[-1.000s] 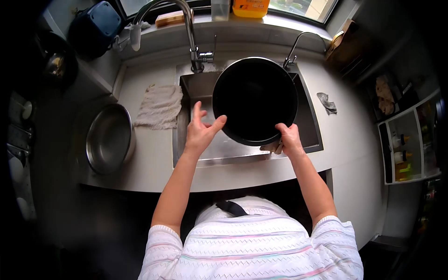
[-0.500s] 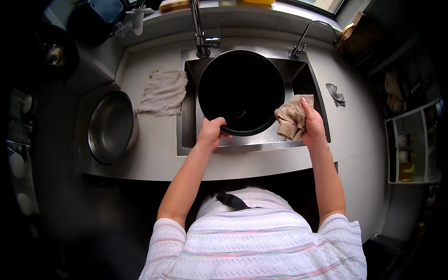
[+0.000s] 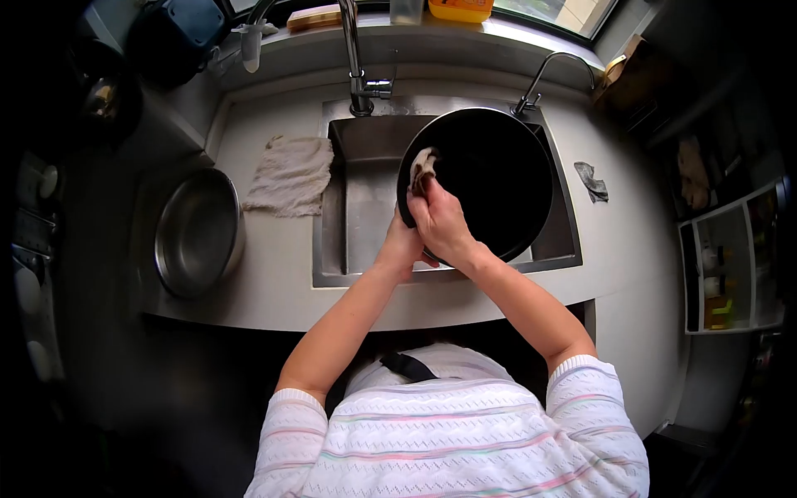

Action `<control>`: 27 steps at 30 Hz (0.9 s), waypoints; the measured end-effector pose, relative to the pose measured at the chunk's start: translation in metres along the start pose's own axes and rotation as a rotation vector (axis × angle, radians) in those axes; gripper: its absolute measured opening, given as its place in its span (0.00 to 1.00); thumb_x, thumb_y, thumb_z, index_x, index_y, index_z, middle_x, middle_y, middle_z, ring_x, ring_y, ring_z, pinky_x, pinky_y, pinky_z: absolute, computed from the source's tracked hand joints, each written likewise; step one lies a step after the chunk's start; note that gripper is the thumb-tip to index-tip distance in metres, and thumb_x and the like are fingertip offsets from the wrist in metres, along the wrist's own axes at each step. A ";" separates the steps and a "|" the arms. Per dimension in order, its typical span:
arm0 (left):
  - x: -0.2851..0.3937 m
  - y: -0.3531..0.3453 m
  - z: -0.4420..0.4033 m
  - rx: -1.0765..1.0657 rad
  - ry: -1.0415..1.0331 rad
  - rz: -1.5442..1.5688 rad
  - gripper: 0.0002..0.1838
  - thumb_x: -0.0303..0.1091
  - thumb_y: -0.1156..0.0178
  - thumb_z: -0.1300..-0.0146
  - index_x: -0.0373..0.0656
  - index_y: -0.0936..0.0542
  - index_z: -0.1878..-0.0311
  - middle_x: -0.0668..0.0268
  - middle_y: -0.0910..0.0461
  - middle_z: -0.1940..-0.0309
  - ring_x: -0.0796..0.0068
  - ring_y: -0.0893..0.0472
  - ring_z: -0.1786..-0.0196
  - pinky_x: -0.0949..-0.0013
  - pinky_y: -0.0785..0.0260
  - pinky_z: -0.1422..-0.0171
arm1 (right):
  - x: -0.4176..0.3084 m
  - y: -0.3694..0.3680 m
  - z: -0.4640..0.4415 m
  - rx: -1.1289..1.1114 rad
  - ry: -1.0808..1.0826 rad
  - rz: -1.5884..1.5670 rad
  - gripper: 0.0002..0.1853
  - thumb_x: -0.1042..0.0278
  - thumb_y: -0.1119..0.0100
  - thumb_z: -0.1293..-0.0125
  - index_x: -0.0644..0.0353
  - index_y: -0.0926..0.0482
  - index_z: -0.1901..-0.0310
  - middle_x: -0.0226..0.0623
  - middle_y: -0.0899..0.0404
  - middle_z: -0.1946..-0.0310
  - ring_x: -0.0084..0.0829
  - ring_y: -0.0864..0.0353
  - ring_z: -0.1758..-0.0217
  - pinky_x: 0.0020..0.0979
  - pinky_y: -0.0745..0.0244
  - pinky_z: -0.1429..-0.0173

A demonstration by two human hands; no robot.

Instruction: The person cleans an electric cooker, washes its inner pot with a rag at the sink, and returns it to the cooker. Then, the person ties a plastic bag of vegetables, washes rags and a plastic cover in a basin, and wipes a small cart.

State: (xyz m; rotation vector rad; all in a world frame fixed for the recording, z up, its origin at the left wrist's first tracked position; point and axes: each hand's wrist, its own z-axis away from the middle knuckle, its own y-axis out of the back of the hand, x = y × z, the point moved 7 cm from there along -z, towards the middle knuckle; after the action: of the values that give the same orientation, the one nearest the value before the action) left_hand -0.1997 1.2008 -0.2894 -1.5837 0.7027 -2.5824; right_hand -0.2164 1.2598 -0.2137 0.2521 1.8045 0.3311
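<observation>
A round black pot (image 3: 498,183) is tilted over the right part of the steel sink, its dark inside facing me. My left hand (image 3: 403,245) grips the pot's near left rim, its fingers partly hidden behind the wall and my other hand. My right hand (image 3: 442,220) is closed on a beige cloth (image 3: 423,168) and presses it against the inner left side of the pot. The two hands almost overlap at the rim.
The sink (image 3: 365,170) has a tall faucet (image 3: 359,83) behind it and a thin curved tap (image 3: 540,79) at right. Left of it lie a pale towel (image 3: 290,174) and a steel basin (image 3: 199,232). A small grey rag (image 3: 591,183) lies on the right counter.
The pot has shifted right and tilted. My right hand, with the cloth, has crossed from the pot's right side to its inner left wall. My left hand still holds the rim, slightly further right.
</observation>
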 end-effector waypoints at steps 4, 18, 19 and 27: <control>0.003 0.004 -0.005 -0.072 -0.112 -0.133 0.24 0.40 0.51 0.35 0.53 0.43 0.38 0.68 0.32 0.48 0.73 0.23 0.56 0.68 0.27 0.80 | -0.050 -0.002 0.026 -0.003 0.549 0.579 0.16 0.71 0.46 0.43 0.62 0.27 0.51 0.48 0.28 0.49 0.51 0.29 0.47 0.40 0.32 0.46; -0.008 0.000 0.008 0.082 0.154 0.199 0.14 0.18 0.51 0.53 0.29 0.30 0.59 0.55 0.24 0.75 0.62 0.24 0.82 0.65 0.31 0.87 | -0.016 0.084 -0.080 -0.030 0.378 1.411 0.19 0.65 0.46 0.44 0.52 0.28 0.49 0.31 0.25 0.53 0.35 0.30 0.48 0.38 0.35 0.50; -0.009 0.006 0.007 0.125 0.116 0.190 0.15 0.18 0.51 0.53 0.29 0.30 0.59 0.55 0.24 0.75 0.63 0.24 0.82 0.66 0.30 0.87 | -0.006 0.099 -0.082 -0.079 0.285 1.426 0.16 0.64 0.47 0.43 0.54 0.27 0.52 0.33 0.24 0.56 0.35 0.28 0.49 0.37 0.32 0.51; -0.016 0.048 -0.013 0.291 -0.077 0.044 0.37 0.18 0.53 0.54 0.46 0.48 0.37 0.56 0.30 0.54 0.68 0.24 0.70 0.72 0.30 0.87 | 0.055 0.134 -0.010 -0.148 -0.171 1.099 0.14 0.59 0.50 0.38 0.61 0.22 0.71 0.46 0.21 0.74 0.45 0.20 0.67 0.41 0.24 0.61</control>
State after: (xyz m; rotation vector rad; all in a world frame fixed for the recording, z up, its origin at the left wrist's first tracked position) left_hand -0.2133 1.1663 -0.3269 -1.5456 0.3321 -2.4415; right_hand -0.2404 1.4033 -0.2140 1.1276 1.3122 1.1579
